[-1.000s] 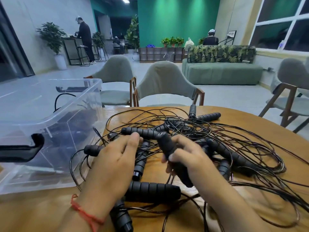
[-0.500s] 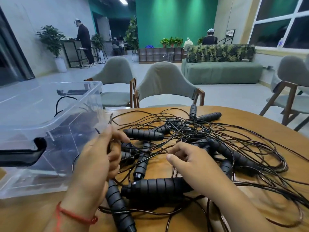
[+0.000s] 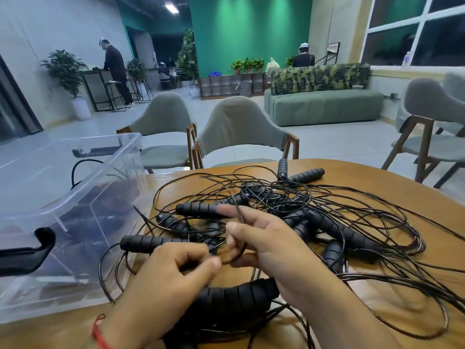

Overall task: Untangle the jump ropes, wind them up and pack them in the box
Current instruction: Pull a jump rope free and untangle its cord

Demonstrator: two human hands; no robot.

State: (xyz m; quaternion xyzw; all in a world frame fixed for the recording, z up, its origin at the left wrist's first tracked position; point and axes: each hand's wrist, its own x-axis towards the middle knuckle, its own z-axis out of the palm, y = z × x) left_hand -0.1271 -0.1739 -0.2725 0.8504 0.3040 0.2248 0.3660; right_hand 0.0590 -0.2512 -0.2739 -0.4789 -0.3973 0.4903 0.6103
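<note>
Two hands at lower centre, left hand and right hand, pinch one cord of the jump ropes heaped on the bench; box at left. Untangling step; next, that cord needs drawing free.

Tangled jump ropes cover the middle of the table; the box (open-topped) blocks its left edge; bare wood lines the far-right edge.

Dim, cool indoor light: a ceiling lamp and spotlights wash the green wall far beyond the fingers, which are smeared by motion. Soft glare lies on the box left of them. Cords right of them blur, and the frame edges bend.
</note>
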